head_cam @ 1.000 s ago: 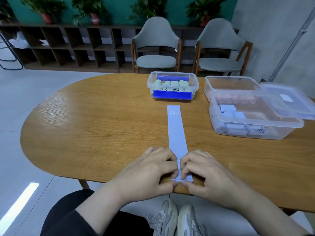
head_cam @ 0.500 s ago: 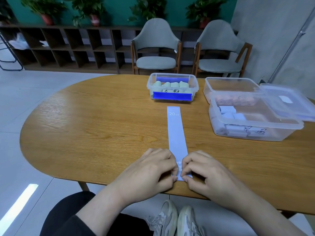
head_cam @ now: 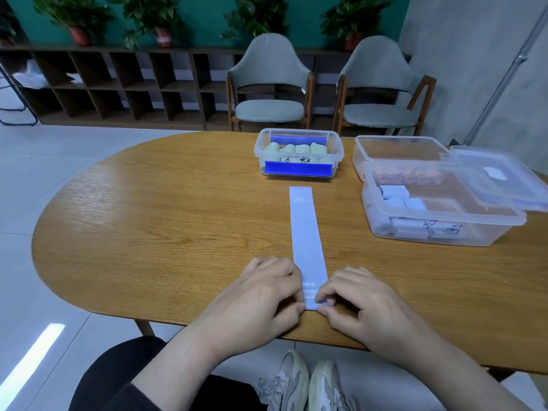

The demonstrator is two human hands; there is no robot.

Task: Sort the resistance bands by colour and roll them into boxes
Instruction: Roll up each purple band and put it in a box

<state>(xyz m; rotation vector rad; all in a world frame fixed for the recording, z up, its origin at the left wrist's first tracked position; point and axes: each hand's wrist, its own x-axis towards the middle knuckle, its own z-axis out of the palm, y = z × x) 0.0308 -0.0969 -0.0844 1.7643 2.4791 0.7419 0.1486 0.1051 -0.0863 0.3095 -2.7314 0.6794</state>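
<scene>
Across the top of the frame we see a teal wall (head_cam: 207, 22), potted plants (head_cam: 74, 16) on a dark cubby shelf (head_cam: 118, 84), two grey chairs (head_cam: 271, 84), pale floor tiles (head_cam: 44, 161) left.

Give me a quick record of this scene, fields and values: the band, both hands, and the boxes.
band: pale blue strip, flat on table, marked 20 LB at far end
left hand: pinches near end of band
right hand: pinches near end of band
green box: pale green rolls, far centre
blue box: pale blue rolls, right
pink box: behind blue box
</scene>
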